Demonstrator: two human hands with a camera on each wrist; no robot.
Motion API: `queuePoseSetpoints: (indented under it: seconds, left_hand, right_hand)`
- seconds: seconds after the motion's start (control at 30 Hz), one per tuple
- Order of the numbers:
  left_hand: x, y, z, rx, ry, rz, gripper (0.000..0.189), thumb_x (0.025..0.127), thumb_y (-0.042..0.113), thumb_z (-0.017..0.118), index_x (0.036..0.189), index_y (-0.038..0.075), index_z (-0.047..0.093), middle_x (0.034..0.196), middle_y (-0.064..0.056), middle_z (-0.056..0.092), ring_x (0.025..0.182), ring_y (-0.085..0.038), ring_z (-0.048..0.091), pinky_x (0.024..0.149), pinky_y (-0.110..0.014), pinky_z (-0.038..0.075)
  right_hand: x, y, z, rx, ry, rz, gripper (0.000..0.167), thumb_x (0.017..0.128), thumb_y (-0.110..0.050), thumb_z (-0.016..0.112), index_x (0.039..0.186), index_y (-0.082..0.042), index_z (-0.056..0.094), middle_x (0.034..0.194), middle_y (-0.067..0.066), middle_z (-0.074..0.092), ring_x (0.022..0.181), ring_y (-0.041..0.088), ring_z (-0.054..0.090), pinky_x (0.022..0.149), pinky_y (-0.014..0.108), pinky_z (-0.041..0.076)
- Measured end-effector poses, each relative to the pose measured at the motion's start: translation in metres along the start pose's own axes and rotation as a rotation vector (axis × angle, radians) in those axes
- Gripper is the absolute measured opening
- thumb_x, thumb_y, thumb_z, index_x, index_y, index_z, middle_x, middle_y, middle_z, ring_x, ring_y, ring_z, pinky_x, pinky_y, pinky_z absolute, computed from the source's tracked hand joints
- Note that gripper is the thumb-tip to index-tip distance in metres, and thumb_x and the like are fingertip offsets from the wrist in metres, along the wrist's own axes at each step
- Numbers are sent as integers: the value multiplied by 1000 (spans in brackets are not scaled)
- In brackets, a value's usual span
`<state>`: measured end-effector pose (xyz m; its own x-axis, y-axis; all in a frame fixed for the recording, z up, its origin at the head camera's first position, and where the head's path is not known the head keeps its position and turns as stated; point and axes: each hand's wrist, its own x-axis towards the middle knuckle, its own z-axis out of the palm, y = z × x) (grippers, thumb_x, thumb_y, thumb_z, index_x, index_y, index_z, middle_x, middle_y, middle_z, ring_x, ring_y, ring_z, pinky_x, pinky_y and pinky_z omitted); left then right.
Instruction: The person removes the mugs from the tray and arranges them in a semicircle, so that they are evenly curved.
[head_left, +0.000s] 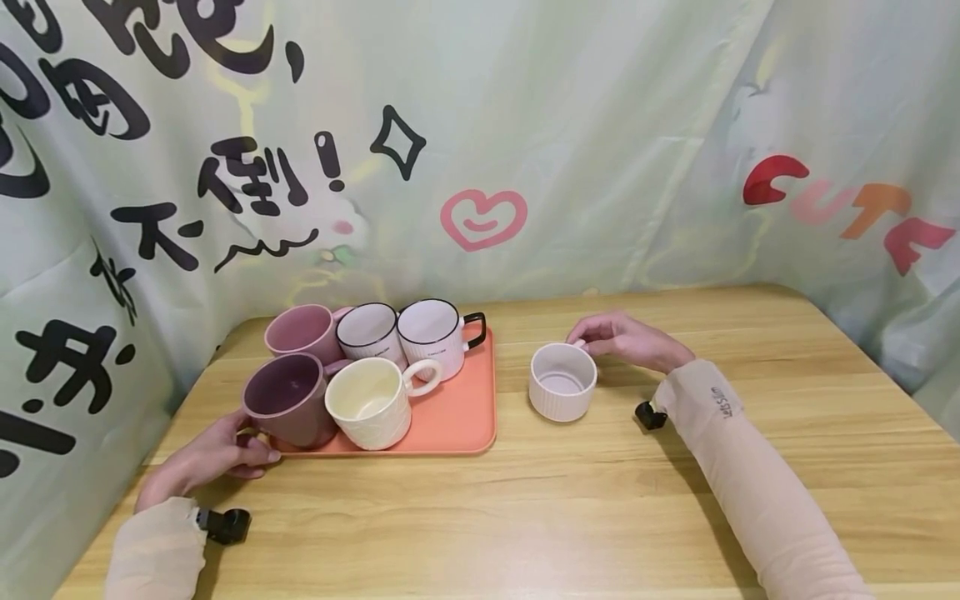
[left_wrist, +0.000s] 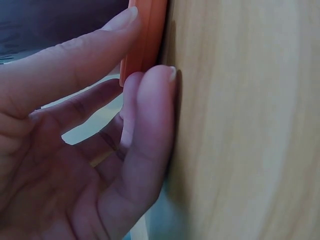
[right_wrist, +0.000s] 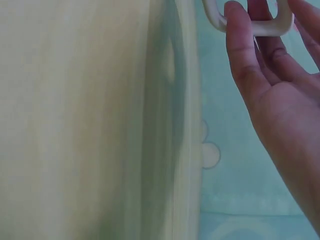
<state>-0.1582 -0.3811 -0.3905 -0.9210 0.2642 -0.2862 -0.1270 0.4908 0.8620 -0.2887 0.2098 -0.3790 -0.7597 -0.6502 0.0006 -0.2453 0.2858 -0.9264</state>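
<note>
My right hand (head_left: 626, 340) holds a pale lilac ribbed mug (head_left: 562, 387) by its handle, to the right of an orange tray (head_left: 450, 421). In the right wrist view, fingers curl through that handle (right_wrist: 272, 27). At the tray's near left corner, my left hand (head_left: 217, 454) pinches the rim; the left wrist view has the thumb against the orange edge (left_wrist: 145, 40) and fingertips low by the table. On the tray stand a dark mauve mug (head_left: 288, 404), a pink mug (head_left: 300, 332), a cream mug (head_left: 371, 408) and two white mugs with black rims (head_left: 435, 342).
The wooden table (head_left: 600, 517) extends in front of the tray and to the right of the lilac mug. Behind it hangs a printed pale green curtain (head_left: 585, 167), with more curtain along the left side. Small black wrist cameras (head_left: 651, 415) sit by both sleeves.
</note>
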Motion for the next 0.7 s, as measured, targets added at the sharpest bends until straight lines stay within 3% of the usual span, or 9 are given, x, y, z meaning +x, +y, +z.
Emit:
queuePoseSetpoints:
  seconds: [0.53, 0.7]
  left_hand:
    - [-2, 0, -1, 9, 22, -15, 57, 90, 1, 74, 129, -15, 35, 102, -16, 51, 84, -17, 63, 72, -37, 61]
    - [-1, 2, 1, 12, 26, -13, 58, 90, 1, 74, 130, -15, 35, 105, -18, 49, 84, -19, 62, 72, -37, 61]
  right_hand:
    - [-6, 3, 2, 98, -70, -46, 18, 98, 1, 60, 112, 13, 62, 105, 8, 68, 93, 18, 63, 82, 33, 56]
    - [-10, -5, 0, 24, 57, 9, 32, 99, -7, 62, 124, 13, 57, 114, 19, 65, 99, 21, 63, 89, 42, 55]
